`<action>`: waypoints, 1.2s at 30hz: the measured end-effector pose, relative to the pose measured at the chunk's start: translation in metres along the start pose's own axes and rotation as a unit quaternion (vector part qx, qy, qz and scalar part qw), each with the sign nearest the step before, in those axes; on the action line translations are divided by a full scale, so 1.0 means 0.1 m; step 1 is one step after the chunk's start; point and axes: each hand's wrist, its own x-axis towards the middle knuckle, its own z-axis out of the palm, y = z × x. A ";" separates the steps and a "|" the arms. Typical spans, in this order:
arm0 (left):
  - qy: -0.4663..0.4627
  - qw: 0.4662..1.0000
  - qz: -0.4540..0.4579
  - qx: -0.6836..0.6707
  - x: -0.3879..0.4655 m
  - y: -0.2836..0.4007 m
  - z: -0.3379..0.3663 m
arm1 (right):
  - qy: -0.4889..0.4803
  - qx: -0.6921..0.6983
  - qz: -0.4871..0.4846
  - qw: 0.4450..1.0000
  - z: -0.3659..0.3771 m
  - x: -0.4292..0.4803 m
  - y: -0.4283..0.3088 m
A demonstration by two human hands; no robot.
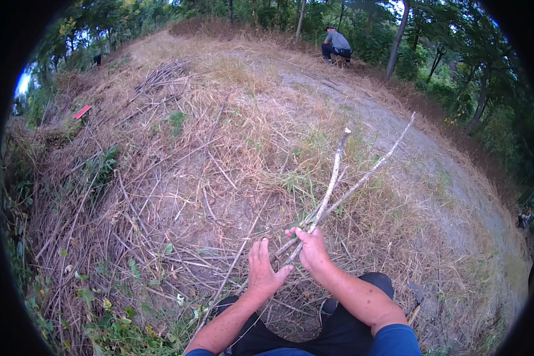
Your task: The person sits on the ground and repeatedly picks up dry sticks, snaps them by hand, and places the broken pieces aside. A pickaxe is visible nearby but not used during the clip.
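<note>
My right hand (312, 250) grips a small bundle of cut sticks in front of my knees. One is a thick pale branch (335, 171) with a freshly cut upper end; beside it a thinner forked-looking stick (376, 168) slants up to the right. A few green leaves show at the grip. My left hand (265, 270) is just left of the bundle's lower ends, thumb and fingers spread, holding nothing that I can see. A long thin stalk (242, 247) passes close by on its left.
A bladed tool (415, 292) with a wooden handle lies by my right knee. Dry stalks (66, 222) and vines cover the left slope. Further off are a brushwood pile (162, 76), a red panel (82, 111) and a crouching person (337, 43) beside the dirt path (431, 164).
</note>
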 end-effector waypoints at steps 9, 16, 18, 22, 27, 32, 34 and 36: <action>-0.048 0.998 -0.003 0.037 0.10 0.01 0.04 | 0.003 0.057 -0.008 0.998 -0.04 -0.01 0.05; -0.098 0.993 -0.006 -0.069 0.17 -0.09 0.03 | 0.030 0.052 0.014 0.998 -0.03 -0.05 -0.01; -0.142 0.987 -0.036 -0.066 0.18 -0.11 0.02 | 0.012 0.060 0.013 0.998 -0.03 -0.06 0.00; -0.154 0.986 -0.048 -0.045 0.18 -0.10 -0.01 | -0.010 0.069 0.000 0.998 -0.05 -0.04 0.05; -0.157 0.986 -0.036 -0.045 0.17 -0.05 -0.07 | -0.040 0.088 0.007 0.995 -0.11 -0.01 0.10; -0.144 0.989 -0.017 -0.033 0.14 -0.09 -0.16 | -0.062 0.095 0.026 0.993 -0.09 -0.01 0.11; -0.132 0.990 0.006 -0.037 0.09 -0.11 -0.20 | -0.089 0.096 0.029 0.991 -0.06 -0.03 0.09; -0.142 0.989 -0.015 -0.033 0.04 -0.12 -0.25 | -0.107 0.029 0.037 0.993 -0.03 -0.04 0.08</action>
